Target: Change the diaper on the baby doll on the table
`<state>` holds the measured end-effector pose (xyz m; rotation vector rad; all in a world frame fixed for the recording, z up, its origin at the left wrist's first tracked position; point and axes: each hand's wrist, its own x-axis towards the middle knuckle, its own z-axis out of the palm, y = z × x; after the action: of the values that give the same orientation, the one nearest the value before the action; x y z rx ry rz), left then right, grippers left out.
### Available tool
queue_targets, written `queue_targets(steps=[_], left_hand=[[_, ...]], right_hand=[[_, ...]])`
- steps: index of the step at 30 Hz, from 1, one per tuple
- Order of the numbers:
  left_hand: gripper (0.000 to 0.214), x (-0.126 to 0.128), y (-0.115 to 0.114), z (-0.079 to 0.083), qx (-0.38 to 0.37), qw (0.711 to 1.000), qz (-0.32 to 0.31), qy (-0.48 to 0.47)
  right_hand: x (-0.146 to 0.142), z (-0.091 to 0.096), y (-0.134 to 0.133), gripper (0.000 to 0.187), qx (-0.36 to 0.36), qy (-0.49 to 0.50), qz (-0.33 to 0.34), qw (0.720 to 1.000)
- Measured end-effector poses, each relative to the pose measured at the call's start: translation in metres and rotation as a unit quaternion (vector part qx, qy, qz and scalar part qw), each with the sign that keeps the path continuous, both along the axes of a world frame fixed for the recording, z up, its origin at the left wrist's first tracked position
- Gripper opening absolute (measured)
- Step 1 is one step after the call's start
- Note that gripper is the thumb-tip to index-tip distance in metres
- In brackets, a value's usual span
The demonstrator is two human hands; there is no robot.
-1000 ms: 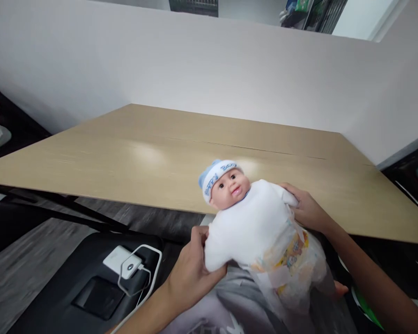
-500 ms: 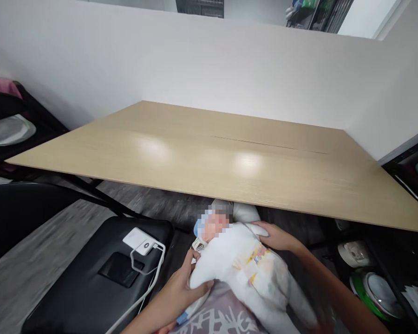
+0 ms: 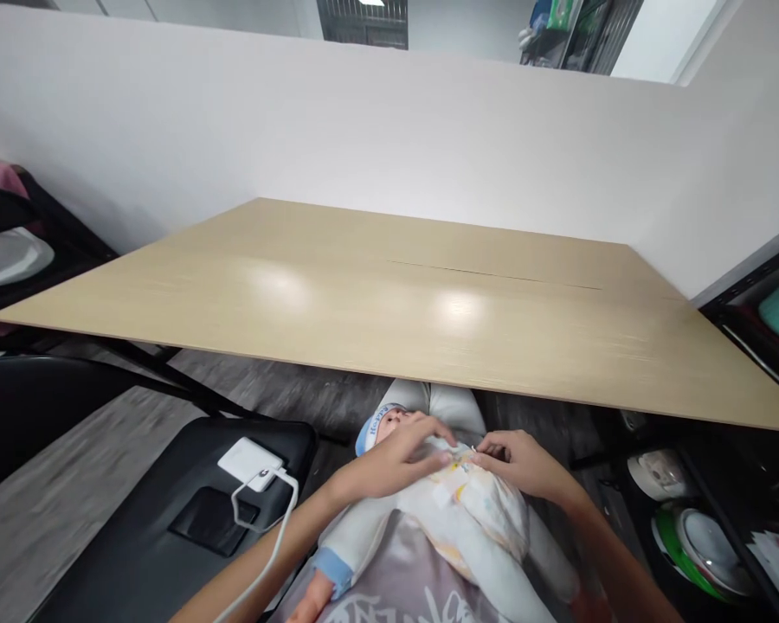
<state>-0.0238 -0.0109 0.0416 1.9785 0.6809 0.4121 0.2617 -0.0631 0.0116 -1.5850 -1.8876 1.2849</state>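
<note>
A baby doll (image 3: 370, 528) in white clothes with light-blue cuffs lies on its back across my lap, head toward the table. It wears a light-blue cap (image 3: 368, 433) and a white diaper (image 3: 486, 510) with yellow print. My left hand (image 3: 412, 459) lies over the doll's chest, fingers stretched and thumb apart, beside the diaper's upper edge. At the other side of that edge, my right hand (image 3: 510, 459) has its thumb and fingers pinched together on the diaper's waist. Part of the doll's chest is hidden under my hands.
A wooden table (image 3: 363, 294) stands just ahead. On the black chair (image 3: 130, 510) at my left lie a white power bank (image 3: 250, 463) with a cable and a dark phone (image 3: 211, 522). To the right, a black shelf (image 3: 707, 484) holds a green-rimmed container (image 3: 681, 545).
My left hand has let go of the doll's white sleeve and moved up onto its chest. My right hand has shifted inward from the doll's side to the diaper's waist.
</note>
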Motion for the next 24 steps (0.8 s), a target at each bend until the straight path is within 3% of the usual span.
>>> queue_targets(steps=[2,4,10,13,16,18,20,22,24], left_hand=[[0.036,0.018,0.009,-0.007,-0.009,0.997,-0.078,-0.015],[0.036,0.026,0.012,-0.015,-0.011,0.994,-0.108,-0.025],[0.035,0.02,0.004,-0.027,-0.037,0.995,-0.064,-0.065],[0.038,0.011,0.002,-0.028,-0.077,0.991,-0.039,-0.1],[0.049,-0.003,0.0,-0.032,-0.212,0.967,-0.082,-0.111],[0.061,-0.011,-0.001,-0.035,-0.323,0.932,-0.137,-0.093],[0.069,-0.012,0.0,-0.035,-0.371,0.913,-0.139,-0.094],[0.068,-0.005,0.006,-0.03,-0.319,0.938,-0.077,-0.112],[0.058,0.011,0.016,-0.023,-0.206,0.972,-0.032,-0.105]], right_hand=[[-0.004,0.001,0.003,0.027,0.024,-0.015,-0.003,1.0],[-0.006,-0.003,0.003,0.024,0.033,-0.019,-0.011,0.999],[0.012,-0.039,0.009,0.035,0.061,-0.018,-0.069,0.996],[0.024,-0.046,0.012,0.034,0.087,-0.042,-0.127,0.987],[0.017,-0.032,0.009,0.046,0.089,0.028,-0.088,0.992],[0.003,-0.016,0.003,0.052,0.067,0.087,0.007,0.994],[-0.012,0.0,-0.002,0.047,0.064,0.1,0.093,0.989],[-0.017,0.012,-0.009,0.036,0.088,0.077,0.122,0.986],[-0.007,0.02,-0.019,0.038,0.084,0.048,0.108,0.989]])
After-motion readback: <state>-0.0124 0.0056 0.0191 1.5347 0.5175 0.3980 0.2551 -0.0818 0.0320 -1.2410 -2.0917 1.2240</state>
